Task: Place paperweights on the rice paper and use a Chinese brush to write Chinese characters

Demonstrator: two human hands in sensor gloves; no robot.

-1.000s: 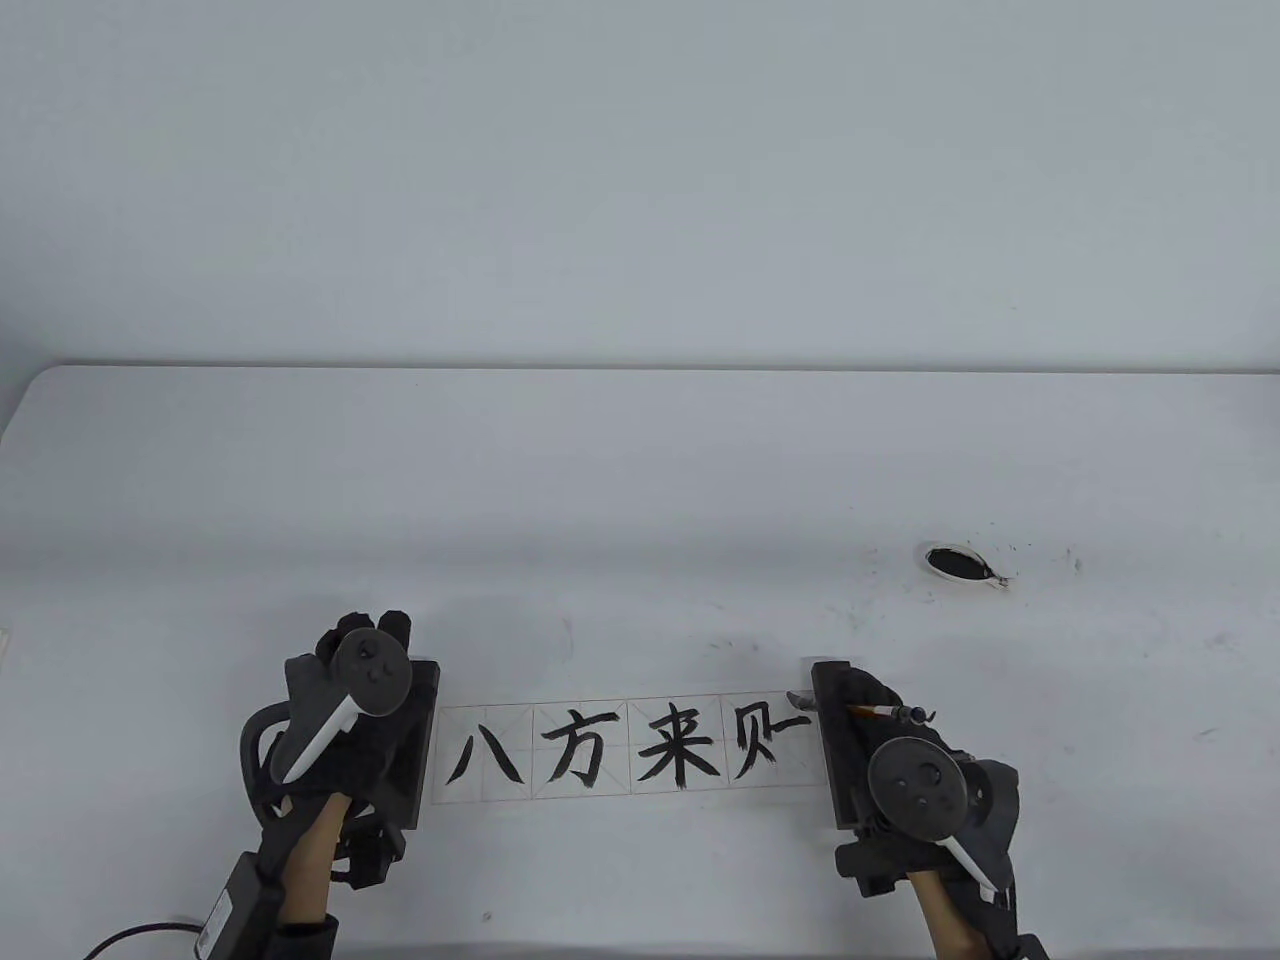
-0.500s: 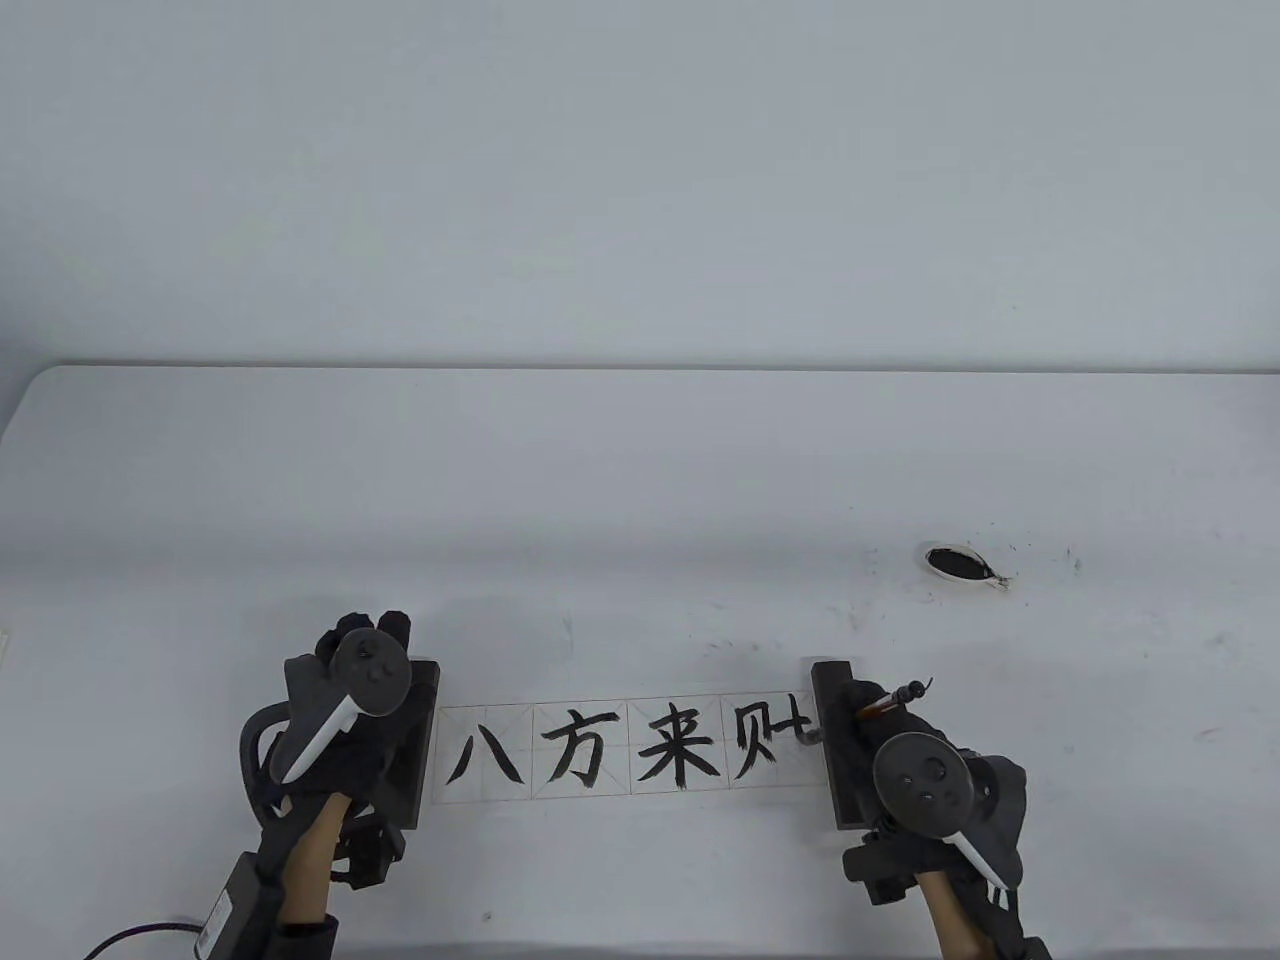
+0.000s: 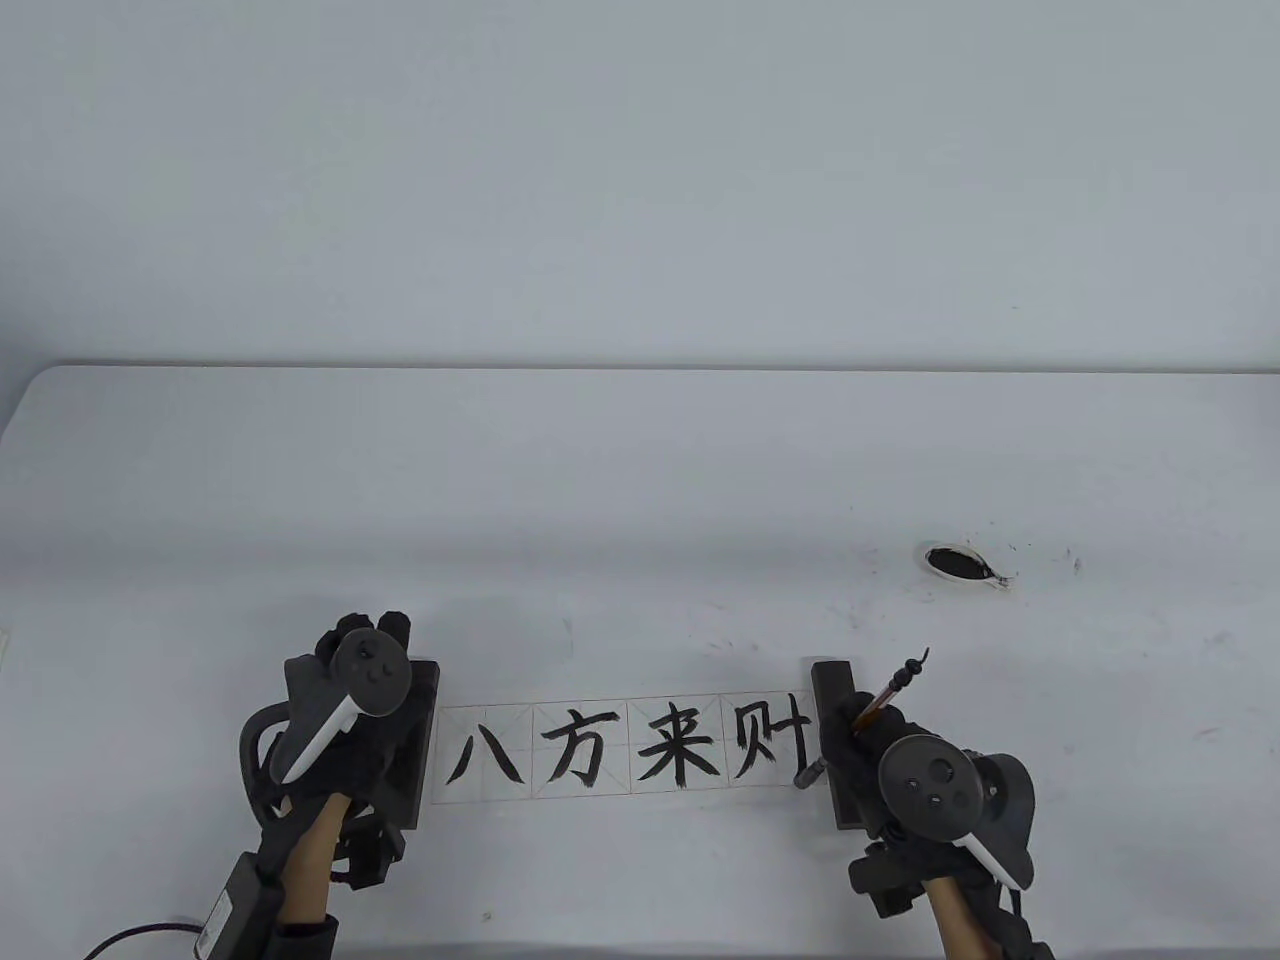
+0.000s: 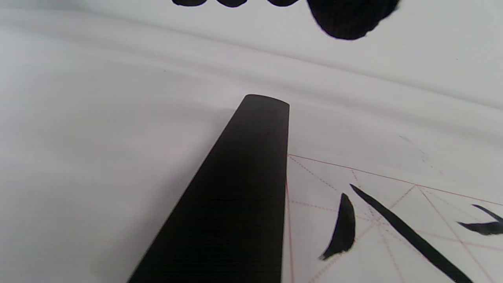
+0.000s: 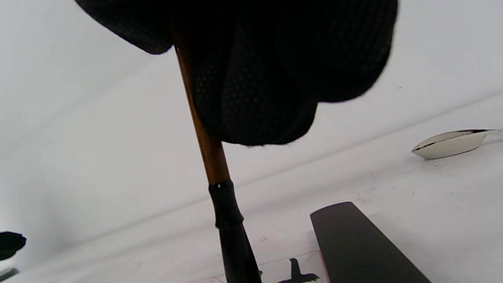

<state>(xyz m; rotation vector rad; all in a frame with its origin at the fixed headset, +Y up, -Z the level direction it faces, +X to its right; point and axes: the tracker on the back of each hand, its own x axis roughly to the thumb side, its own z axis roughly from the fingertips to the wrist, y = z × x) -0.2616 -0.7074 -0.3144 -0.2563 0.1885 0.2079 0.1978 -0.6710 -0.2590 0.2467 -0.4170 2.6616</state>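
Ink could smear if the right hand (image 3: pixel 880 745), fingers gripping the brush (image 5: pixel 204 137), drags, or the open left hand (image 3: pixel 350 700) shifts its paperweight (image 4: pixel 243 188).

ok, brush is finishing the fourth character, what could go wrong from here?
1. The brown-handled brush in the right hand works right beside the right dark rectangular paperweight; its tip could ink it or nudge it.
2. Fresh black strokes on the gridded rice paper may smear under the hand.
3. The left hand rests on the left dark paperweight; lifting could let the paper shift.
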